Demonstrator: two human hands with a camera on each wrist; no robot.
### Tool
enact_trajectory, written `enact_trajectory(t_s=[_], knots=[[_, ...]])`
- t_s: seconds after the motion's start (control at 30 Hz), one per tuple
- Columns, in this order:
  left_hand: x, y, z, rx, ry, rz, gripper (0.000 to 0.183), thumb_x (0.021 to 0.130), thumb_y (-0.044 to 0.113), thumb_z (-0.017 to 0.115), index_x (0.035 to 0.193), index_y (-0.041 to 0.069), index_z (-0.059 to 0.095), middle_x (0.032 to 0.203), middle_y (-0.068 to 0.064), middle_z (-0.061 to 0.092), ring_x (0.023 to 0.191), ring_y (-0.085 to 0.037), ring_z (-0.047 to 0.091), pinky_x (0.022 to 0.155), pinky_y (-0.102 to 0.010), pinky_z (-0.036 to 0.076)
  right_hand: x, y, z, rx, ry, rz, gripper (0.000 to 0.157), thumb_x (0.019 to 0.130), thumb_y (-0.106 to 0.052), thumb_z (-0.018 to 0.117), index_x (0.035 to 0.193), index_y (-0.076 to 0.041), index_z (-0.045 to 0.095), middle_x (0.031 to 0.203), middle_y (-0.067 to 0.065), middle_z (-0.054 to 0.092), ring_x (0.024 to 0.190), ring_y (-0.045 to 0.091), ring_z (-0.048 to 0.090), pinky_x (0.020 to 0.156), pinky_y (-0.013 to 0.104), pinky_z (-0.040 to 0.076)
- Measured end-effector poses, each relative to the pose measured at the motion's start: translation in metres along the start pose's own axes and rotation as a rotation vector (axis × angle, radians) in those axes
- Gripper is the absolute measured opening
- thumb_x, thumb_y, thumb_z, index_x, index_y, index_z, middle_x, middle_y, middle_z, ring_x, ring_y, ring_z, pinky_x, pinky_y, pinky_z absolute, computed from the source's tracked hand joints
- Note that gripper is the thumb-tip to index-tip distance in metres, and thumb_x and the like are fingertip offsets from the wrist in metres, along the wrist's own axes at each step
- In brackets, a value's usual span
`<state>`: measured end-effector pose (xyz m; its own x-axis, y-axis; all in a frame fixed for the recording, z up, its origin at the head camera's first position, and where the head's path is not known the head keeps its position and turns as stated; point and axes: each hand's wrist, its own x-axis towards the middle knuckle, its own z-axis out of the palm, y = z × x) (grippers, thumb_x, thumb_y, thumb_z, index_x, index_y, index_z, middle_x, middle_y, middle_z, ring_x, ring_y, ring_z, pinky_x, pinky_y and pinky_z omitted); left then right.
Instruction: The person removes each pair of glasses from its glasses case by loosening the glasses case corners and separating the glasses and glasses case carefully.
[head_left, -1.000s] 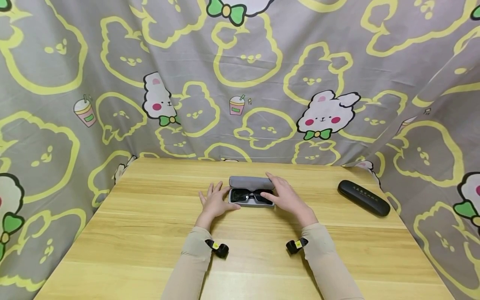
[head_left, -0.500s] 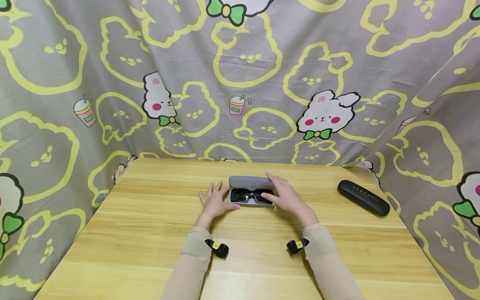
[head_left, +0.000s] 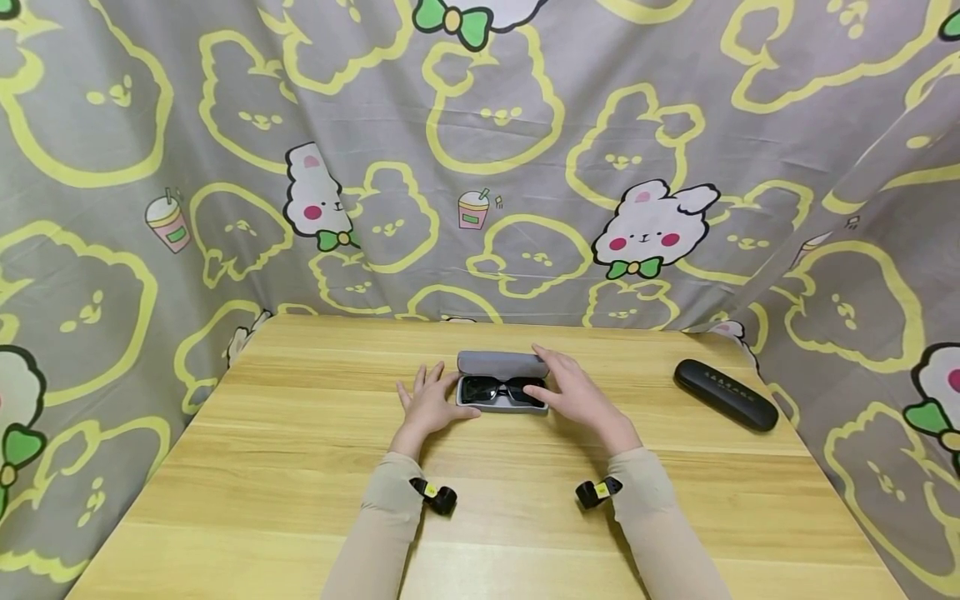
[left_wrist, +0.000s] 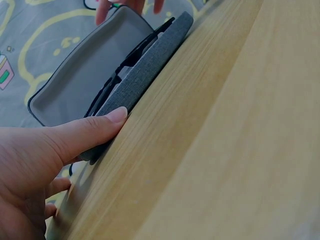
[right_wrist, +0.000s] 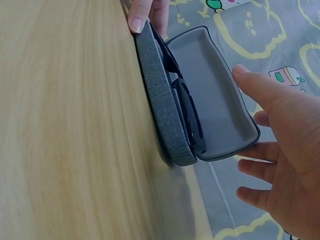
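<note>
A grey fabric-covered glasses case (right_wrist: 162,95) sits on the table with its lid (head_left: 497,364) raised at the back. Dark sunglasses (head_left: 481,390) lie inside it. At the case's left end my left hand (head_left: 431,407) holds on, its thumb (left_wrist: 100,126) pressed to the front wall and other fingers spread toward the table. My right hand (head_left: 581,398) is at the right end with fingers extended. In the right wrist view its thumb (right_wrist: 255,82) is right by the lid's rim, and other fingertips reach the lid's outer side. In the head view that thumb overlaps the right lens.
A closed black hard glasses case (head_left: 726,396) with small lettering lies at the table's right. The wooden table (head_left: 300,467) ends at a grey patterned curtain (head_left: 510,192) that hangs behind and on both sides.
</note>
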<state>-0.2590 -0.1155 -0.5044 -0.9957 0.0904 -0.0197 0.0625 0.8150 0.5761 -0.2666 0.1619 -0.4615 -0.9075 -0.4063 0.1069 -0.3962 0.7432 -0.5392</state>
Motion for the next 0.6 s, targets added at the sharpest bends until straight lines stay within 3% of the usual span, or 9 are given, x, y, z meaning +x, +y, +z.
enact_trajectory(t_s=[0.23, 0.6], knots=[[0.000, 0.000, 0.000, -0.001, 0.000, 0.000, 0.086, 0.070, 0.056, 0.080, 0.144, 0.026, 0.049, 0.162, -0.008, 0.025, 0.152, -0.039, 0.004, 0.111, -0.071, -0.014, -0.002, -0.003, -0.003, 0.001, 0.008, -0.009, 0.079, 0.093, -0.053, 0.058, 0.156, -0.021, 0.023, 0.158, 0.011, 0.033, 0.146, 0.036, 0.028, 0.116, 0.058, 0.028], [0.000, 0.001, -0.001, 0.002, 0.002, 0.009, 0.085, 0.070, 0.056, 0.080, 0.143, 0.026, 0.050, 0.162, -0.009, 0.025, 0.152, -0.040, 0.005, 0.111, -0.072, -0.014, -0.010, -0.007, -0.011, 0.033, 0.006, -0.007, 0.079, 0.092, -0.060, 0.054, 0.156, -0.028, 0.020, 0.160, 0.009, 0.029, 0.148, 0.034, 0.025, 0.118, 0.058, 0.025]])
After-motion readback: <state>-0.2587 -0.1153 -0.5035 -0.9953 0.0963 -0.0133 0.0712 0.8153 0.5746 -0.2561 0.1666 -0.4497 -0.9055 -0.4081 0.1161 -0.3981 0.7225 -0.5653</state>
